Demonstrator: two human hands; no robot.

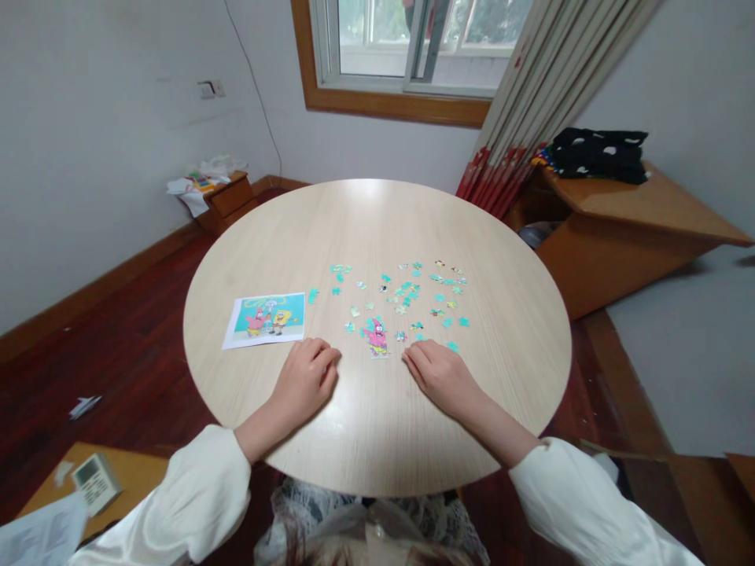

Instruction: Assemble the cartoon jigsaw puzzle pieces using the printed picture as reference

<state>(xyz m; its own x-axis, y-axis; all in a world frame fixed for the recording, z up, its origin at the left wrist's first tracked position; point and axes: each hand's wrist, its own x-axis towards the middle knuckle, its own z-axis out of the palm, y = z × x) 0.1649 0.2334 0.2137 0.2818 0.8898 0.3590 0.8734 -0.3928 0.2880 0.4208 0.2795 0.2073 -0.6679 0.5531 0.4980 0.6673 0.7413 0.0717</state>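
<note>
My left hand (307, 376) rests on the table with its fingers loosely curled in, beside the lower right corner of a printed picture sheet (241, 336). No object shows in it. My right hand (440, 373) lies on the table with fingertips drawn together; whether a small piece is between them is hidden. Between the hands is a partly joined jigsaw puzzle section (377, 338) showing a pink starfish figure. A small loose puzzle piece (401, 336) lies just above my right fingertips. Several more turquoise puzzle pieces (406, 299) are scattered beyond my hands.
The round pale wood table (366, 220) stands before me. A window (406, 47) and a curtain (531, 102) are behind it. To the right is a wooden cabinet (637, 236) with black cloth (602, 153) on top. A grey device (96, 483) lies at lower left.
</note>
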